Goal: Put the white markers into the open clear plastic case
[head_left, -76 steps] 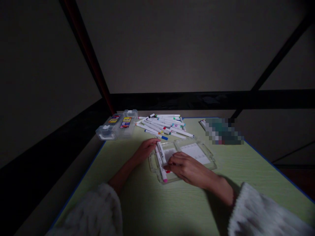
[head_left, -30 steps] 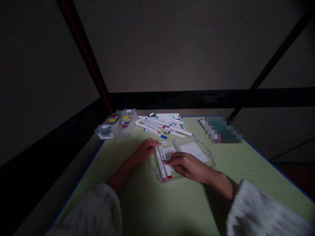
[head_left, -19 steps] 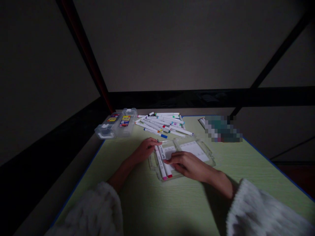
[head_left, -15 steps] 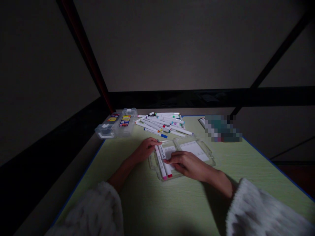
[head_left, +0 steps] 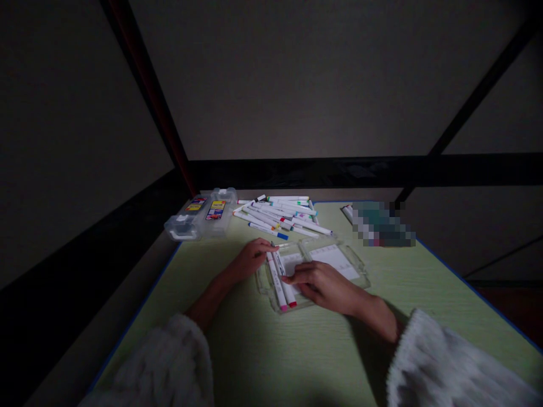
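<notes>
Clear plastic case point(head_left: 339, 249): open, flat on the counter point(head_left: 263, 350), about midway between the left and right edges and somewhat nearer the far edge than the near one. Long side runs roughly left to right, slightly skewed. Moulded handle at its left end. A white printed sheet point(head_left: 335, 261) shows in its right part; print too small to read.

Two markers in the case's left end, white barrels, side by side and touching, lying flat, lengthwise toward the near edge. Pink-capped marker point(head_left: 276, 285) on the left, red-capped marker point(head_left: 289, 297) on the right; coloured caps at the near ends.
</notes>
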The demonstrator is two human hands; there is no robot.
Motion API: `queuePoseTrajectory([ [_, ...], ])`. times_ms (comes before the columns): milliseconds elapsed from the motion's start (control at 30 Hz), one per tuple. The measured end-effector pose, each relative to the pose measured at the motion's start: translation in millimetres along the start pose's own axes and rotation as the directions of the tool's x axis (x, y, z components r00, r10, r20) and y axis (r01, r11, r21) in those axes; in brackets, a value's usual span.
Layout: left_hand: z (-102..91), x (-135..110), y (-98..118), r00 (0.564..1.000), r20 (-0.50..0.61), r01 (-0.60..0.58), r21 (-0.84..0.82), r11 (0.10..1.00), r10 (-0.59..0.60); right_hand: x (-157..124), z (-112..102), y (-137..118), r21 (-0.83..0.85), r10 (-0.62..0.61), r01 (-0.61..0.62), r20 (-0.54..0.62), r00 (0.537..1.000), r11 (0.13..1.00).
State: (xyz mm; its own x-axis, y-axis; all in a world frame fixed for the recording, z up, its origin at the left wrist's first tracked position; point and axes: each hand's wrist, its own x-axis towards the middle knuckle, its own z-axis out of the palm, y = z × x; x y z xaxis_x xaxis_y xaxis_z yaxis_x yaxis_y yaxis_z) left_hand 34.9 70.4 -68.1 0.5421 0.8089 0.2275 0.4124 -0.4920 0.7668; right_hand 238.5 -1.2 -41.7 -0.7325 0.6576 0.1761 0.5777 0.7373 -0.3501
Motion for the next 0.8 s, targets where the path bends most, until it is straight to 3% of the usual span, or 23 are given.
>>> queuePoseTrajectory([
  [467,0.5,-2.0,0.8,1.000,-0.018,0.006,0.010,1.000,-0.006,-2.8,-1.5,-7.5,-0.090,-0.015,0.016,0.013,1.000,0.996],
  [800,0.2,-1.9,1.7,1.000,-0.011,0.011,0.033,0.999,-0.011,3.3,13.6,-33.0,-0.109,0.241,-0.248,-0.075,0.968,0.963],
])
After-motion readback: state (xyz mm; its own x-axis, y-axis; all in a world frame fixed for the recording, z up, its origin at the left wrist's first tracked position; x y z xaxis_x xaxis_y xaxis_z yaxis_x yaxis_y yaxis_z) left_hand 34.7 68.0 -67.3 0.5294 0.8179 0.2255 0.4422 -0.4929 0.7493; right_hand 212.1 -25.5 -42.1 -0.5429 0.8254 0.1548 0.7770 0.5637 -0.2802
